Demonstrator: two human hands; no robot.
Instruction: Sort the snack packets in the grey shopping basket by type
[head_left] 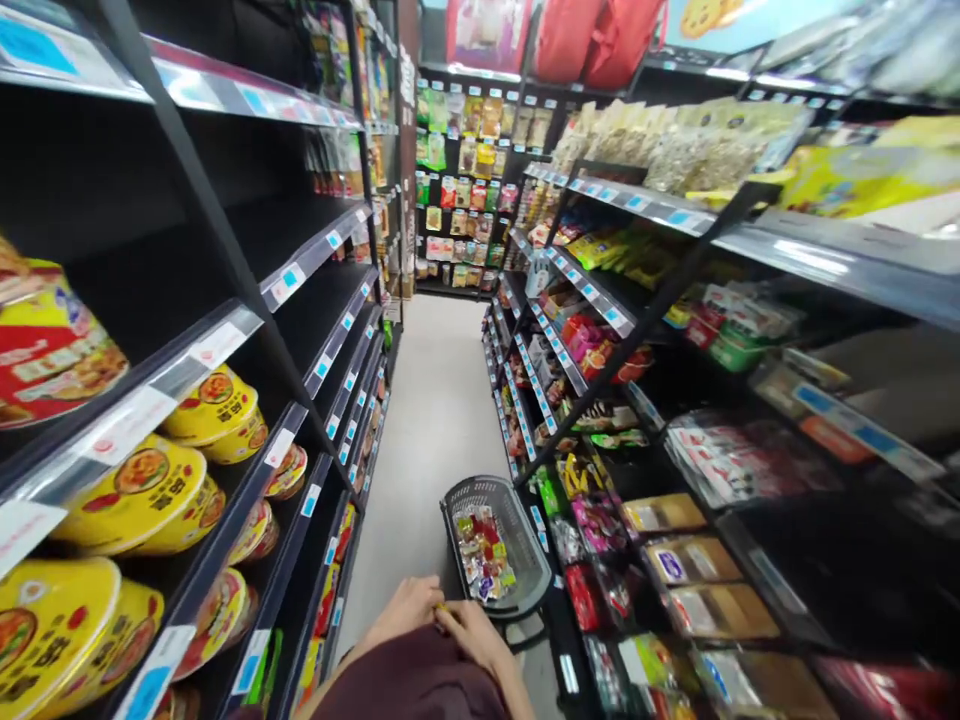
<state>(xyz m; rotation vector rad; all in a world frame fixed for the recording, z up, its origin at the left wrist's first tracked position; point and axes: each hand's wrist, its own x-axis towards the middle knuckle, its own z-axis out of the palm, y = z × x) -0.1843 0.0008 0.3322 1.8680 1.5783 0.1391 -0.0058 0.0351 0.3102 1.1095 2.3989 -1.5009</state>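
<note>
My left hand (414, 602) and my right hand (471, 632) are close together in front of my body, at the bottom middle of the head view. Both have their fingers curled in. A small yellow thing (442, 607) shows between the fingertips, mostly hidden, and its kind is unclear. Just beyond my hands stands a grey plastic shopping basket (538, 545) on the floor. Inside it lie several small colourful snack packets (484, 550). Neither hand touches the basket rim as far as I can see.
A pale floor aisle (439, 380) runs ahead to a back wall of hanging snack bags (472, 160). Along the left shelf stand yellow instant-noodle bowls (142, 490) and a red noodle tub (56, 345). Bins of packaged snacks (679, 560) line the right, close to the basket.
</note>
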